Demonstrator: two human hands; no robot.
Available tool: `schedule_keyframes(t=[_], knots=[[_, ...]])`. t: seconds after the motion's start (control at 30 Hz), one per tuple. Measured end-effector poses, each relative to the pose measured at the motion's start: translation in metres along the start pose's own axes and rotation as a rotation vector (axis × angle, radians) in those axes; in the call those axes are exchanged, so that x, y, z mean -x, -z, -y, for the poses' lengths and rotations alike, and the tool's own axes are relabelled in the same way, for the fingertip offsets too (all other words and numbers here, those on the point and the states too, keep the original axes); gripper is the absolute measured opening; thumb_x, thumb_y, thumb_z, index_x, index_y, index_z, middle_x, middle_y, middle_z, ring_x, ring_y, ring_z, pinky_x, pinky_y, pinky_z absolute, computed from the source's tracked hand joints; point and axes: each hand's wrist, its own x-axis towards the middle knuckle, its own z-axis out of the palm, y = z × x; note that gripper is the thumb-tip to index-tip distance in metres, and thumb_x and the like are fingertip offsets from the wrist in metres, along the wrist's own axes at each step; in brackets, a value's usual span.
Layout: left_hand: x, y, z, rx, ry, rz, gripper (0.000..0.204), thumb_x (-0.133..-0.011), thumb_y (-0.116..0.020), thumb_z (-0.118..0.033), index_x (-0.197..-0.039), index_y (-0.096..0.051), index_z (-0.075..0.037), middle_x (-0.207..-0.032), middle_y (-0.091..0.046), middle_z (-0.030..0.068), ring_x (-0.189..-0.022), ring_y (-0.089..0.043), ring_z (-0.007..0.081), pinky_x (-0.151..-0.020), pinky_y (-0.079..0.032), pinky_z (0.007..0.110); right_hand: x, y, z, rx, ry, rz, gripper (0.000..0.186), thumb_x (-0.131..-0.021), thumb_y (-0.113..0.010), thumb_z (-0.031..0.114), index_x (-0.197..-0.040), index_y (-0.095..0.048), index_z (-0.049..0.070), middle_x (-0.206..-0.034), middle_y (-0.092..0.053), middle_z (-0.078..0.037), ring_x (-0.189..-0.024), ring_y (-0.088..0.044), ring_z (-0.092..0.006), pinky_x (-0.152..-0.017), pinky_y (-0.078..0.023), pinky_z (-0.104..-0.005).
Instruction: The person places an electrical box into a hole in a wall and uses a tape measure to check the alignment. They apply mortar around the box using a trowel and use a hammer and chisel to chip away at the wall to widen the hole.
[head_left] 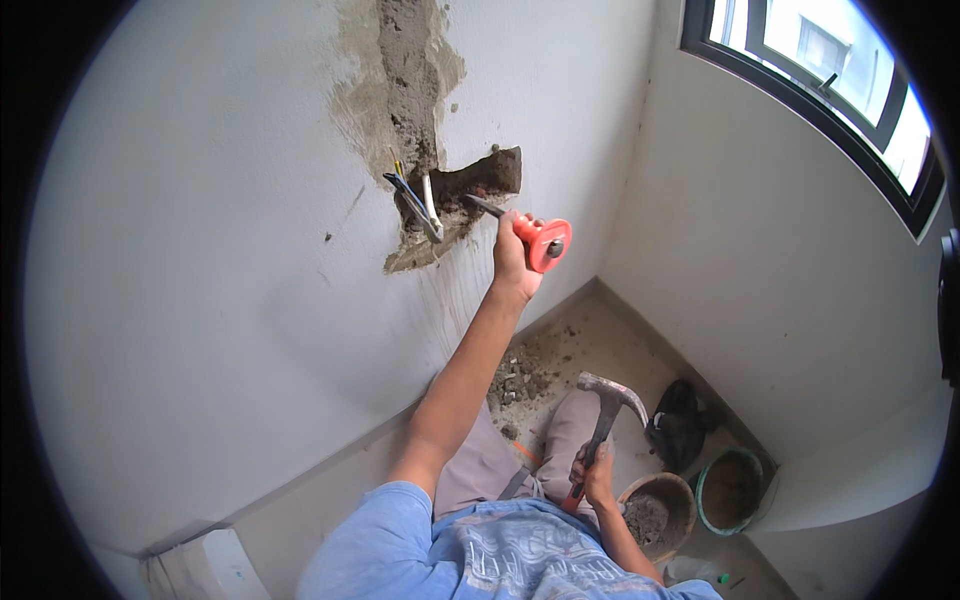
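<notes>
My left hand (512, 262) is raised to the wall, its fingers wrapped round a chisel (549, 246) with a red hand guard. The chisel's metal tip points up and left into a rough hole (498, 172) cut in the white wall. Left of the tip, a white conduit (431, 205) and several thin wires (401, 186) stick out of the hole. Low by my thigh, my right hand (598, 478) grips a claw hammer (607, 405) by its handle, head upward, well apart from the chisel.
Rubble (520, 375) lies on the floor below the hole. To my right stand a bucket of grey mortar or debris (683, 502), a green-rimmed bucket (703, 497), a black bag (677, 428) and a plastic bottle (692, 569). A dark-framed window (770, 72) is at upper right.
</notes>
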Motion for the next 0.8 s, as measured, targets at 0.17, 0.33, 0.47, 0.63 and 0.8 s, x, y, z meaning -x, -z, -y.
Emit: schedule_keyframes(t=[0.17,0.33,0.47,0.63,0.8], knots=[[0.021,-0.004,0.006,-0.349,0.067,0.143,0.024,-0.097,-0.056,-0.033,-0.093,-0.056,-0.010,-0.089,-0.058,0.0024,-0.087,-0.058,0.0142,-0.082,-0.050,0.031,-0.008,0.015,0.006,0.176,0.116,0.039,0.064,-0.091,-0.035,0.069,-0.085,-0.044,0.006,-0.057,-0.042,0.000,-0.045,-0.039,-0.0101,-0.043,-0.034,-0.0242],[0.005,0.011,-0.002,-0.208,0.139,0.230,0.022,-0.094,-0.061,-0.033,-0.098,-0.055,-0.012,-0.092,-0.059,0.0011,-0.091,-0.059,0.0121,-0.084,-0.052,0.031,-0.023,-0.014,0.067,0.488,0.492,0.066,0.058,-0.095,-0.037,0.062,-0.092,-0.045,0.005,-0.063,-0.044,-0.001,-0.049,-0.042,-0.0089,-0.044,-0.035,-0.0233],[-0.001,0.008,-0.012,-0.188,0.259,0.207,0.018,-0.095,-0.058,-0.030,-0.095,-0.056,-0.012,-0.092,-0.060,0.0016,-0.086,-0.062,0.0124,-0.077,-0.055,0.031,-0.031,-0.022,0.104,0.517,0.685,0.170,0.051,-0.097,-0.038,0.055,-0.103,-0.043,0.004,-0.070,-0.046,-0.003,-0.054,-0.043,-0.0084,-0.045,-0.036,-0.0248],[-0.009,0.013,-0.041,-0.189,0.318,0.339,0.016,-0.096,-0.056,-0.024,-0.090,-0.056,-0.009,-0.088,-0.061,0.0021,-0.080,-0.063,0.0130,-0.072,-0.057,0.031,-0.056,-0.077,0.153,0.382,1.227,0.415,0.038,-0.095,-0.050,0.039,-0.081,-0.044,0.004,-0.060,-0.046,-0.004,-0.048,-0.044,-0.0119,-0.044,-0.036,-0.0259],[-0.022,0.010,-0.050,-0.259,0.366,0.424,0.016,-0.096,-0.056,-0.024,-0.087,-0.055,-0.011,-0.081,-0.060,0.0009,-0.074,-0.062,0.0127,-0.069,-0.056,0.032,-0.110,-0.085,0.173,1.127,1.337,0.183,0.023,-0.077,-0.063,0.017,-0.081,-0.047,0.001,-0.060,-0.047,-0.016,-0.052,-0.050,-0.0337,-0.050,-0.040,-0.0413]])
